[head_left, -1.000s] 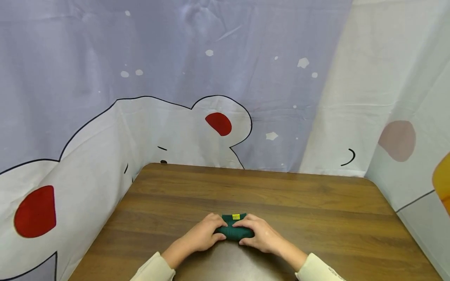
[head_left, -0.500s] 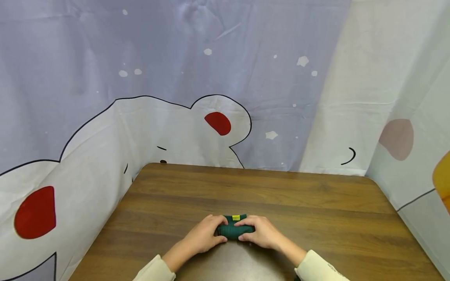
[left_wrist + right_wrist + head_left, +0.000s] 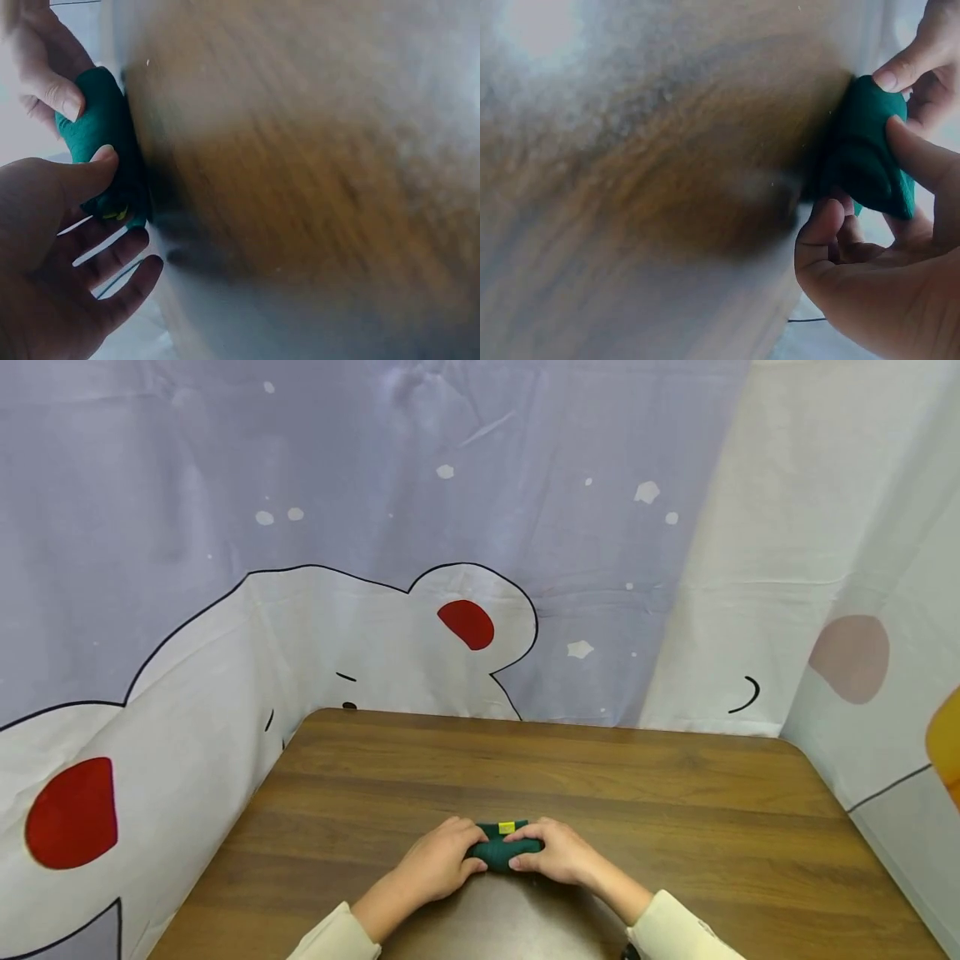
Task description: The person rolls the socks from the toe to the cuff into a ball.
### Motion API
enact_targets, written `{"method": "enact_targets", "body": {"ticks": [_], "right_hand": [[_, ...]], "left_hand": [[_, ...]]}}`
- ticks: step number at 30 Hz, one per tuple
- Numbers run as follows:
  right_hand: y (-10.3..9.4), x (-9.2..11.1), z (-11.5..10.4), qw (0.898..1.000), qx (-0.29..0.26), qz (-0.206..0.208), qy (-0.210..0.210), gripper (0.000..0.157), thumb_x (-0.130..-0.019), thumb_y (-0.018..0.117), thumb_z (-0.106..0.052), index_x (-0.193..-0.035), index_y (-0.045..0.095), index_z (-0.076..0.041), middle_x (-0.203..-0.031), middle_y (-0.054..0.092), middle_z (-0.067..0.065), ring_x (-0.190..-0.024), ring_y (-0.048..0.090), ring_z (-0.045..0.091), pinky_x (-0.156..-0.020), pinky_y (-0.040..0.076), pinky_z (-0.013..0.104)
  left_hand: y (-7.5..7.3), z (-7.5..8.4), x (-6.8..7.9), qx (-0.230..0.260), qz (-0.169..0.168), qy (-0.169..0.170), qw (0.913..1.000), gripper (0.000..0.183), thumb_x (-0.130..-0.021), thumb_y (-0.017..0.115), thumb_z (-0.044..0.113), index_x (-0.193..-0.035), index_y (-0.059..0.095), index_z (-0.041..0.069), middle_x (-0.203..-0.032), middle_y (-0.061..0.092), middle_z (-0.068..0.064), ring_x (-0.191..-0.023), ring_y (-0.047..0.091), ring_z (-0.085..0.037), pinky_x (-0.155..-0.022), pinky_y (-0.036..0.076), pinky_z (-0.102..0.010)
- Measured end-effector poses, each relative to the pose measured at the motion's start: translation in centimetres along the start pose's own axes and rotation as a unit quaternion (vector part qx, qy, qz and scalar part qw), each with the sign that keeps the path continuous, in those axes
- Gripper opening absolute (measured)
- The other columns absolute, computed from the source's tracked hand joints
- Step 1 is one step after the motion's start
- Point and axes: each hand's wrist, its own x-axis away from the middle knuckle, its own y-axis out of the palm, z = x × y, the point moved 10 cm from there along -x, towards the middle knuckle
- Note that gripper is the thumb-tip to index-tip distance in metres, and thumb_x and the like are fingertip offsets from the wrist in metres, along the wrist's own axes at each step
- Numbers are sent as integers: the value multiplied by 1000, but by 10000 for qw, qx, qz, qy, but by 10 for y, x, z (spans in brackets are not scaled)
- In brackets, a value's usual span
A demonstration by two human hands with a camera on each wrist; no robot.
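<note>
A dark green cloth (image 3: 495, 857), rolled into a short thick cylinder, lies on the table near the person. From its far side a flat flap sticks out, with a yellow label (image 3: 507, 828) on it. The left hand (image 3: 444, 860) grips the left end of the roll, thumb on the near side and fingers over the top. At the other end the right hand (image 3: 558, 855) holds it the same way. Both wrist views show the thumbs pressed on the rolled cloth (image 3: 101, 124). In the right wrist view the folded layers show at the roll's end.
The brown wood-grain table (image 3: 600, 777) spreads around the hands. A printed fabric curtain (image 3: 600, 568) hangs behind it and along both sides. Light sleeves (image 3: 341, 935) cover the forearms.
The left hand has shifted slightly to the right, and the flap beyond the roll looks a little shorter. Both hands keep hold of the cloth.
</note>
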Motion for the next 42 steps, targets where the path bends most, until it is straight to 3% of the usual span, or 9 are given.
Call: {"method": "enact_targets", "body": {"ticks": [7,12,16,23,27,32,42], "right_hand": [[-7,8,-12,9947,688,300,-696,44,-83,85,-27,-124,72,-20,-106,63,-4,-94,59,15,-80,48,32],[-7,12,-18,9885,1077,465,-952,52,-78,88,-20,-127,70,-19,-109,64,-4,-98,61,16,-82,51,34],[-5,13,-17,9844,1405,534,-913,53,-78,88,-22,-128,69,-21,-113,65,-4,-104,61,18,-86,52,38],[-8,10,-17,9810,1491,618,-1075,38,-85,82,-23,-122,72,-19,-112,68,-3,-102,62,18,-86,53,39],[-10,7,-17,9830,1316,550,-1152,34,-87,81,-23,-119,72,-18,-110,70,-2,-99,64,17,-85,53,37],[-8,3,-12,9899,1013,333,-932,29,-89,78,-25,-117,72,-18,-109,70,-3,-97,64,15,-83,52,36],[-5,-3,-1,9982,418,-118,-407,28,-90,76,-28,-116,73,-18,-116,72,3,-103,64,22,-86,50,41]], "left_hand": [[3,-3,-8,233,-381,68,9990,25,-93,74,30,-112,73,14,-104,67,6,-100,58,-10,-88,53,-31],[3,-8,-14,509,-746,-1,9959,28,-94,73,33,-114,74,13,-106,67,6,-104,58,-13,-91,51,-33],[3,-9,-17,693,-909,-48,9934,27,-95,72,32,-113,74,11,-104,65,6,-102,56,-13,-90,50,-33],[0,-9,-16,403,-566,-115,9975,33,-92,75,35,-118,69,16,-111,63,6,-104,54,-12,-92,51,-35],[-4,0,-16,-90,-182,221,9995,40,-87,81,34,-119,64,20,-114,63,6,-105,55,-13,-92,52,-35],[-4,11,-14,-498,11,476,9976,41,-82,86,31,-113,62,21,-111,63,7,-103,55,-12,-89,52,-35],[-3,16,-12,-561,110,560,9968,31,-82,83,23,-106,64,19,-104,65,8,-98,58,-10,-87,52,-31]]}}
